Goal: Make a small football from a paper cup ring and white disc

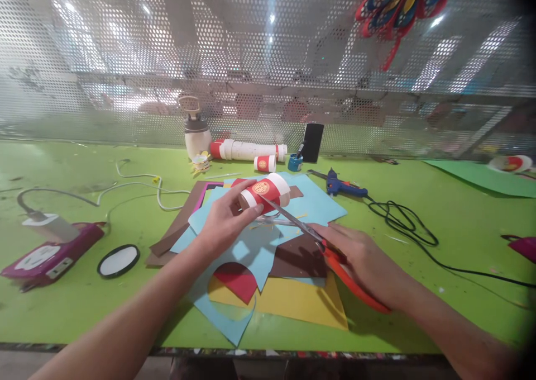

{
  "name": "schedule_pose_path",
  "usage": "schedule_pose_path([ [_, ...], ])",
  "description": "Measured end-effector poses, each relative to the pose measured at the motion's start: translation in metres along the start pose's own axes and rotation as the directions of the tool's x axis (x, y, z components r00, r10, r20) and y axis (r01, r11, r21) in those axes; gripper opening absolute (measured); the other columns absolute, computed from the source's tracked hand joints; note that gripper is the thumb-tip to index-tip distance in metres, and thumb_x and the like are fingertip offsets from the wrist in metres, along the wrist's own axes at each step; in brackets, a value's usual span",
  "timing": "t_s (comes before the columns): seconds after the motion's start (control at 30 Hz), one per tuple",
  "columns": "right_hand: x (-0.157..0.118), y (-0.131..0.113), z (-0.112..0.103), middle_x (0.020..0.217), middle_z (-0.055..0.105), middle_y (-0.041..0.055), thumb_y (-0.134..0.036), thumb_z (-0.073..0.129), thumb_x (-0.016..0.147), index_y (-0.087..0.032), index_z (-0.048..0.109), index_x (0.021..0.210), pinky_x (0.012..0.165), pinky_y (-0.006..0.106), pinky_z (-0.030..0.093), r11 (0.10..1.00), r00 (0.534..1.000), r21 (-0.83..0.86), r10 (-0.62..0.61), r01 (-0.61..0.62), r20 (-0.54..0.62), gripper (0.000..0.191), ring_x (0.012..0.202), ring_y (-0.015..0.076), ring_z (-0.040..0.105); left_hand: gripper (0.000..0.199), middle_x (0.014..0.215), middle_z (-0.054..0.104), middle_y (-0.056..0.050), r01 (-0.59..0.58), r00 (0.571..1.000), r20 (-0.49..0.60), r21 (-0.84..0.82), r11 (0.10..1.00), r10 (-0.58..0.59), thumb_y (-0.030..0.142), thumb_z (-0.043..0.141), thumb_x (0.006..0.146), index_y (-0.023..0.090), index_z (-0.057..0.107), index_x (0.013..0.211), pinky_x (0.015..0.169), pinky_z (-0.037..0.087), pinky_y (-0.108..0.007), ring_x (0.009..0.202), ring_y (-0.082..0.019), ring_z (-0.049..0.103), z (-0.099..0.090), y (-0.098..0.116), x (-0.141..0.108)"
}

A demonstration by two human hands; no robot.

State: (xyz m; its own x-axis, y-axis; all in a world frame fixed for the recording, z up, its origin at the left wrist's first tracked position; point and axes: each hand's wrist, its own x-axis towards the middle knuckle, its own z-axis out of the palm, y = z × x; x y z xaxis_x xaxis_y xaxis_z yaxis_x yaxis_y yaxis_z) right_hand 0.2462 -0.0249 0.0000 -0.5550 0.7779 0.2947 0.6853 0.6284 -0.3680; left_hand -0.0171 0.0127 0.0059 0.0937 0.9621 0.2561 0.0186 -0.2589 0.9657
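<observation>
Paper cup between left hand and scissors

The red-and-white paper cup [274, 189] is above blue paper sheets [238, 223], gripped by the left hand [228, 215]. The right hand [355, 251] is closed on the orange-handled scissors [335, 257], whose blades reach the cup. Behind stand another small cup [265, 164] and a blue jar [295, 162]; at right lies a blue glue gun [344, 185] with black cable [402, 223].
</observation>
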Motion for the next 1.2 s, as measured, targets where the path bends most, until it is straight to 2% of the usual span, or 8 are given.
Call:
schedule_pose_path([
  [0.27,0.006,-0.003,0.000,0.095,0.068,0.0079,-0.014,0.048,0.093,-0.017,0.059,0.131,0.077,0.037,0.050,0.986,0.999,0.164,0.032,-0.037,0.033,0.040,0.083,0.0218,0.061,0.066,0.128,0.066,-0.016,-0.037,0.999,-0.003,-0.041,0.998,0.037,0.037,0.078,0.076,0.013,0.055,0.134,0.093,0.055,-0.043,0.110,-0.030,0.066,0.001,-0.005,0.000],
  [0.47,0.005,-0.005,-0.001,0.096,0.065,0.0080,-0.014,0.046,0.095,-0.019,0.056,0.135,0.079,0.037,0.049,0.990,0.995,0.119,0.071,-0.079,0.069,0.042,0.087,0.0228,0.060,0.066,0.125,0.067,-0.015,-0.079,0.997,0.016,-0.034,0.996,0.079,0.035,0.077,0.078,0.014,0.054,0.136,0.092,0.056,-0.042,0.108,-0.029,0.066,0.001,-0.010,0.001],
  [0.63,0.002,-0.001,0.001,0.096,0.065,0.0087,-0.013,0.045,0.095,-0.019,0.055,0.137,0.080,0.038,0.049,0.993,0.997,0.096,0.064,-0.069,0.052,0.044,0.087,0.0237,0.060,0.066,0.127,0.066,-0.015,-0.097,0.994,0.048,-0.051,0.994,0.099,0.033,0.077,0.079,0.014,0.054,0.137,0.092,0.055,-0.042,0.108,-0.029,0.066,0.000,-0.015,0.002],
  [0.77,0.001,-0.005,0.001,0.098,0.067,0.0078,-0.012,0.045,0.095,-0.020,0.056,0.136,0.080,0.036,0.049,0.988,0.997,0.141,0.054,-0.061,0.054,0.043,0.088,0.0224,0.061,0.071,0.126,0.066,-0.016,-0.071,0.997,0.021,-0.048,0.996,0.072,0.034,0.078,0.077,0.013,0.053,0.139,0.091,0.055,-0.042,0.108,-0.031,0.066,0.000,-0.011,0.001],
  [0.97,0.005,-0.015,-0.003,0.098,0.070,0.0061,-0.018,0.044,0.098,-0.020,0.064,0.123,0.082,0.031,0.049,0.980,0.997,0.185,0.057,-0.066,0.055,0.031,0.089,0.0202,0.064,0.072,0.124,0.067,-0.016,-0.040,0.999,0.002,-0.046,0.998,0.040,0.034,0.079,0.076,0.012,0.053,0.139,0.089,0.055,-0.042,0.105,-0.030,0.066,0.002,-0.011,0.000],
  [1.07,0.005,-0.017,-0.003,0.091,0.069,0.0042,-0.019,0.045,0.098,-0.020,0.065,0.119,0.082,0.029,0.049,0.979,0.998,0.195,0.048,-0.056,0.047,0.028,0.085,0.0187,0.065,0.073,0.126,0.066,-0.016,-0.034,0.999,0.005,-0.076,0.997,0.034,0.033,0.080,0.074,0.012,0.053,0.139,0.091,0.053,-0.041,0.107,-0.030,0.065,0.003,-0.011,0.000],
  [1.13,0.005,-0.015,-0.002,0.088,0.069,0.0034,-0.018,0.046,0.098,-0.020,0.065,0.118,0.083,0.028,0.050,0.980,0.998,0.191,0.045,-0.053,0.046,0.028,0.083,0.0181,0.065,0.074,0.128,0.065,-0.016,-0.003,1.000,0.018,-0.111,0.994,0.005,0.033,0.081,0.073,0.013,0.053,0.139,0.093,0.052,-0.042,0.110,-0.031,0.064,0.003,-0.010,0.001],
  [1.2,0.003,-0.011,0.000,0.096,0.071,0.0053,-0.017,0.045,0.098,-0.020,0.064,0.121,0.085,0.030,0.050,0.983,0.998,0.176,0.049,-0.057,0.047,0.031,0.088,0.0194,0.066,0.072,0.129,0.065,-0.015,0.056,0.998,0.045,-0.168,0.984,-0.049,0.032,0.080,0.074,0.014,0.054,0.139,0.095,0.050,-0.043,0.112,-0.032,0.063,0.000,-0.008,0.002],
])
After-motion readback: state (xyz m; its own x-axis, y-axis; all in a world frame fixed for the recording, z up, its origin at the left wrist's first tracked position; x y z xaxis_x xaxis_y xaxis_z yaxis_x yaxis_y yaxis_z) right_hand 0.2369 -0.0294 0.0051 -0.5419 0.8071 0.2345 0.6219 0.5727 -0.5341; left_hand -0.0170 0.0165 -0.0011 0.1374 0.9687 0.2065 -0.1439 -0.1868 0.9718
